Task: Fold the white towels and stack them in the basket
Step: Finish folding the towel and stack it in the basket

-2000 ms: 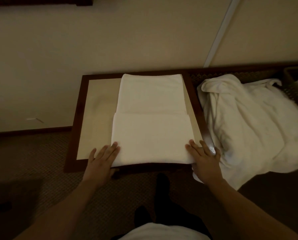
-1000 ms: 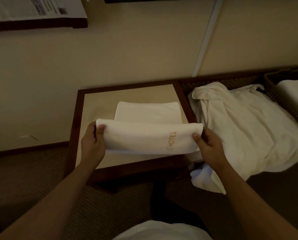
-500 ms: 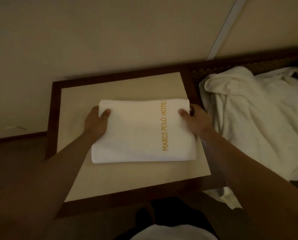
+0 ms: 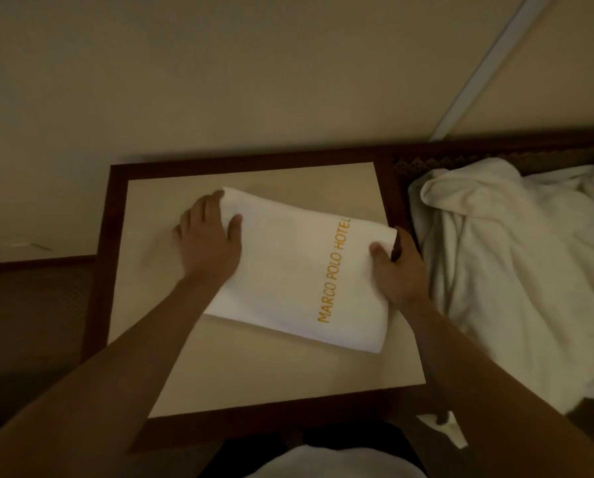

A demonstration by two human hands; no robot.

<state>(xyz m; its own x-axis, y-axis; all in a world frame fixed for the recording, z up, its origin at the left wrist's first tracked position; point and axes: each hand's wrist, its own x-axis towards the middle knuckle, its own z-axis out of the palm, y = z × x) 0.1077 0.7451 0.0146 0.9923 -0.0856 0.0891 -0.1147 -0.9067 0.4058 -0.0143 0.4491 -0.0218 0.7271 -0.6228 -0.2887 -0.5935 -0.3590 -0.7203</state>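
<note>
now a folded white towel (image 4: pixel 288 270) with gold "marco polo hotel" lettering lies skewed on the worktop (image 4: pixel 254 381). left hand (image 4: pixel 209 243) grips its far left corner, thumb on top; right hand (image 4: pixel 397 270) pinches its far right corner. right of the worktop, a heap of unfolded white towels (image 4: pixel 516 270) sits.

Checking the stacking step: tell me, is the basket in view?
No. Only the folded towel, the table and a heap of unfolded towels show.
</note>
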